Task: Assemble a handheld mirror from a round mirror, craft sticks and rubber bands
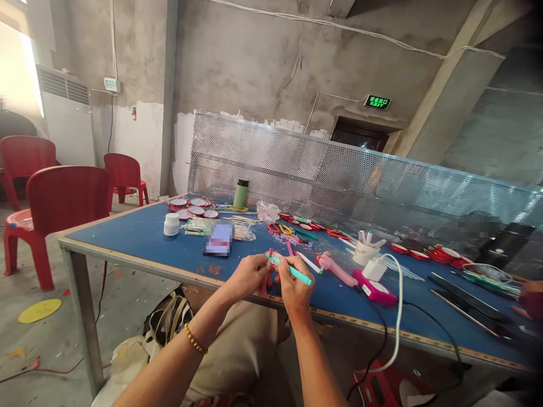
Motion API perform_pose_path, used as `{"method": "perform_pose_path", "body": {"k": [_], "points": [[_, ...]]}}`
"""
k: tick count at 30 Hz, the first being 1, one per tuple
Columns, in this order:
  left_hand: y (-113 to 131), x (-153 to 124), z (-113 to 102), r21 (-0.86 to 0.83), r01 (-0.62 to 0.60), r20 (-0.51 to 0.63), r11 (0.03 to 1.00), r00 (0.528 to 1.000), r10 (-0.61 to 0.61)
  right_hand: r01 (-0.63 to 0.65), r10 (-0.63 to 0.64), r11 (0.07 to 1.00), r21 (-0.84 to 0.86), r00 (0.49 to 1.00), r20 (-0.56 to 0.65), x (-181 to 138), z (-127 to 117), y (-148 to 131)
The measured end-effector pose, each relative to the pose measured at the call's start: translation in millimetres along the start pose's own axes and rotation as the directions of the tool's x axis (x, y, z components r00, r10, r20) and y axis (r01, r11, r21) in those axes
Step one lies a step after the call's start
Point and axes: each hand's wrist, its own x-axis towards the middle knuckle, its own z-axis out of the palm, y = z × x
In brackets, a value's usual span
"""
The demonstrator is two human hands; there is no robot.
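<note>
My right hand (296, 288) is closed round a teal marker pen (300, 275), its tip end pointing left toward my other hand. Pinched in my left hand (251, 274) is a small red and white piece (270, 255), mostly covered by the fingers, so I cannot make out its kind. Both hands are close together above the table's front edge. Just beyond them lie a white pen (309, 263), a pair of yellow-handled scissors (286, 230) and small pink bits (292, 240).
The blue table (139, 237) carries a phone (219, 238), a white bottle (171, 224), a green flask (240, 195), red-rimmed discs (196, 211), a pen cup (365, 251) and a magenta power box (375, 287) with cables. Another person's hand (532, 299) shows at right. Red chairs (68, 198) stand left.
</note>
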Motion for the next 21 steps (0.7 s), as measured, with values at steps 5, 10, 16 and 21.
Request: {"method": "perform_pose_path", "body": {"k": [5, 10, 16, 21], "points": [[-1.3, -0.4, 0.7, -0.003, -0.003, -0.003, 1.0, 1.0, 0.003, 0.017, -0.017, 1.0, 0.01, 1.0, 0.009, -0.9, -0.1, 2.3], [-3.6, 0.3, 1.2, 0.012, -0.006, -0.015, 1.0, 1.0, 0.006, 0.053, -0.052, 0.998, -0.023, 0.998, 0.02, 0.5, 0.3, 4.8], [-5.3, 0.4, 1.8, 0.029, -0.01, -0.025, 1.0, 1.0, 0.011, 0.043, -0.042, 0.999, -0.023, 0.999, 0.022, 0.5, -0.1, 1.5], [-6.4, 0.9, 2.0, 0.014, -0.005, -0.022, 1.0, 1.0, 0.006, 0.052, -0.051, 0.998, -0.026, 0.998, 0.025, 0.6, -0.4, 1.6]]}}
